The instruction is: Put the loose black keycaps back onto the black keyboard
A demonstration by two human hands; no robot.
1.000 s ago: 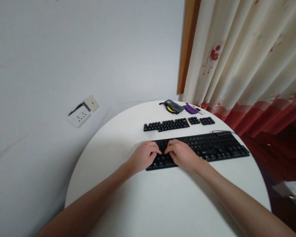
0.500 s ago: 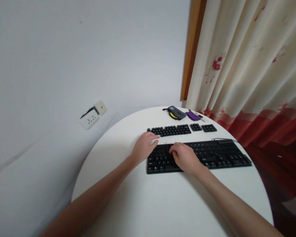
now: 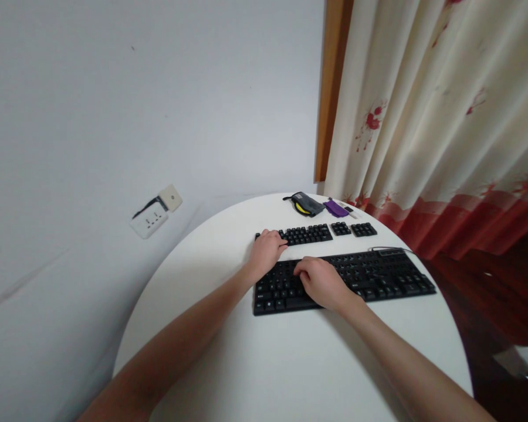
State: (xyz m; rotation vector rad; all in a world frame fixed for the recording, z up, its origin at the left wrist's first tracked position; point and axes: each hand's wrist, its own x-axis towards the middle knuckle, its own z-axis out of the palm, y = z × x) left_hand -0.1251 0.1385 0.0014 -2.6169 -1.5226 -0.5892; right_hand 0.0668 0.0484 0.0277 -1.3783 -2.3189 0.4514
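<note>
A black keyboard (image 3: 378, 271) lies on the white round table, with part of its upper rows looking bare of keycaps. Behind it, loose black keycaps (image 3: 312, 233) stand in tight rows. My left hand (image 3: 266, 253) reaches over the left end of these rows, its thumb and fingers drawn together on a keycap that they mostly cover. Over the left half of the keyboard rests my right hand (image 3: 323, 282), fingers curled and pressed together at the keys. Whatever is between its fingertips is hidden.
Two smaller keycap blocks (image 3: 364, 229) stand to the right of the long rows. Farther back lie a dark grey pouch with yellow (image 3: 308, 204), a purple cloth (image 3: 335, 208) and a small white-and-black item (image 3: 351, 211). A wall socket (image 3: 149, 220) is at left, a curtain (image 3: 400, 117) at right.
My left hand has moved a little forward over the loose keycaps, and its spread thumb and fingers have closed. My right hand stays curled on the keyboard. The view has shifted slightly.
</note>
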